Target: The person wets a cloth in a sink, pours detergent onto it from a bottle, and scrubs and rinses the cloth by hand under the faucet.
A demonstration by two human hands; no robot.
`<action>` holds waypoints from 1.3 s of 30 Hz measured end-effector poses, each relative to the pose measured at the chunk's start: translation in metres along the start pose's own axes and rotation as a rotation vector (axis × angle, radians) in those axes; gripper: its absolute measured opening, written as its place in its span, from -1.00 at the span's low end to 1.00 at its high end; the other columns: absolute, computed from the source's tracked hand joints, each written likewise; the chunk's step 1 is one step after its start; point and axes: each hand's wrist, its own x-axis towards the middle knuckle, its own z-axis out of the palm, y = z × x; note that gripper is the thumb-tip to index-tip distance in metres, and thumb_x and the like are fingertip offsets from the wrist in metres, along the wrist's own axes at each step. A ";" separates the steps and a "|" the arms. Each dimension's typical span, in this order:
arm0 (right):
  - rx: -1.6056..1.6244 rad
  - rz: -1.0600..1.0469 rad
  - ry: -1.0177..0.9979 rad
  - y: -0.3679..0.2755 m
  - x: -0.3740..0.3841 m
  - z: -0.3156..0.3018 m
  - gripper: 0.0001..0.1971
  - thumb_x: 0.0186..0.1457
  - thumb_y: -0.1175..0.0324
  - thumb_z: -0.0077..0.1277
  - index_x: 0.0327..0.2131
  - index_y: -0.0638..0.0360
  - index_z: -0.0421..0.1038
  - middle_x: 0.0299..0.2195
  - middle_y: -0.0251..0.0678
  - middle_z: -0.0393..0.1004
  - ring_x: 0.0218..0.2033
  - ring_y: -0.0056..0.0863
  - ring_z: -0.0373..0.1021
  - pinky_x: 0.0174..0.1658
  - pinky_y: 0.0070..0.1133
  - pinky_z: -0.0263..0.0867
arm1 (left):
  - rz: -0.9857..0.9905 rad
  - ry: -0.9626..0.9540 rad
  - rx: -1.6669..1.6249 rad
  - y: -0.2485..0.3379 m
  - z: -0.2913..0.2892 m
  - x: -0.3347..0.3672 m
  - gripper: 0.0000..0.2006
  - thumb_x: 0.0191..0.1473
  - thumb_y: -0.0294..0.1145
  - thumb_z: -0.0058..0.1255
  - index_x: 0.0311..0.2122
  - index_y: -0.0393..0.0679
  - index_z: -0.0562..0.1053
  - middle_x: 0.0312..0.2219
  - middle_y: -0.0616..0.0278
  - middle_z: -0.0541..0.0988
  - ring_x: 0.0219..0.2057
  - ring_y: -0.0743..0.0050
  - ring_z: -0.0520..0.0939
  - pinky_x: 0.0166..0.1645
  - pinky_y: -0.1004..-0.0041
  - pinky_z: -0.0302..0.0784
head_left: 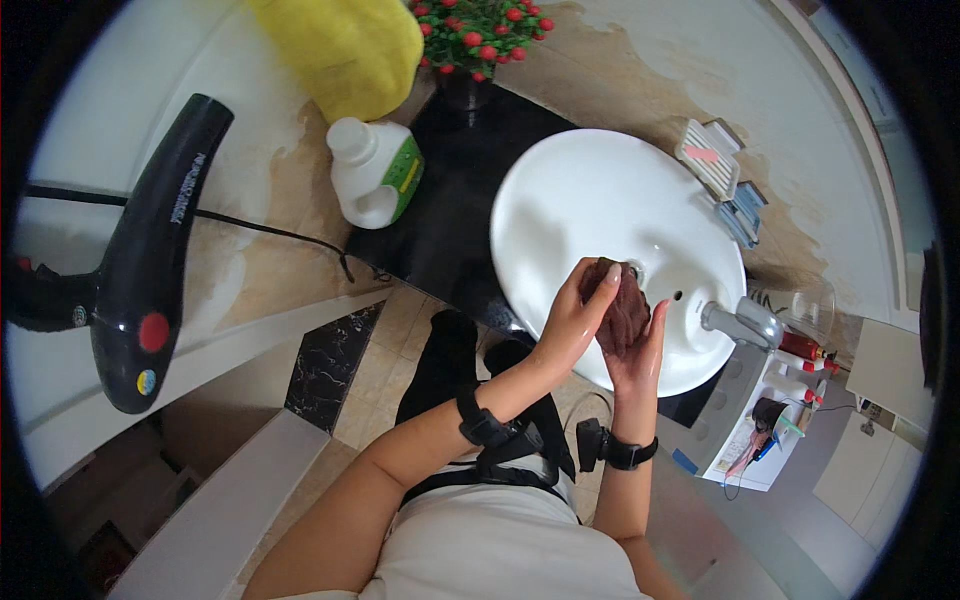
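Observation:
A bunched, dark brown cloth [626,312] is held between my two hands over the white oval sink [550,190]. It looks wet, and its folds hide what kind of cloth piece it is. My left hand [575,318] grips its upper left part, with the thumb lying across the front. From below, my right hand [640,362] cups the lower end, the thumb raised along the right side; the cloth covers most of its fingers. The metal faucet [745,323] is just right of my right hand, and I see no clear stream of water from it.
A white jug with a green label [368,178] stands on the black counter [455,190], left of the sink. Behind are a potted plant with red berries [480,40] and a yellow cloth [350,60]. A soap rack [710,160] sits at right; a black hair dryer [150,260] hangs left.

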 end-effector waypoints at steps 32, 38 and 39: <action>-0.359 -0.399 0.391 -0.051 -0.005 -0.032 -0.66 0.03 0.19 -0.14 -0.21 0.26 0.27 -0.27 -0.24 0.38 -0.24 -0.45 0.34 -0.15 -0.54 0.26 | 0.367 0.657 1.054 0.036 -0.193 0.059 -0.66 -0.26 -0.33 0.16 -0.40 -0.29 0.31 -0.48 -0.13 0.46 -0.38 -0.11 0.48 -0.34 0.24 0.37; -0.399 -0.376 0.318 -0.071 -0.007 -0.009 -0.70 0.02 0.20 -0.13 -0.23 0.19 0.29 -0.26 -0.27 0.39 -0.24 -0.45 0.34 -0.16 -0.53 0.27 | 0.431 0.631 1.063 0.012 -0.183 0.075 -0.70 -0.22 -0.37 0.11 -0.41 -0.26 0.28 -0.49 -0.04 0.46 -0.41 -0.05 0.48 -0.35 0.23 0.38; -0.420 -0.391 0.333 -0.075 -0.009 -0.006 -0.70 0.01 0.18 -0.13 -0.24 0.18 0.29 -0.29 -0.27 0.40 -0.25 -0.44 0.35 -0.15 -0.52 0.27 | 0.453 0.652 1.076 0.010 -0.182 0.077 -0.70 -0.23 -0.35 0.12 -0.44 -0.25 0.27 -0.52 -0.01 0.46 -0.43 -0.02 0.49 -0.37 0.23 0.39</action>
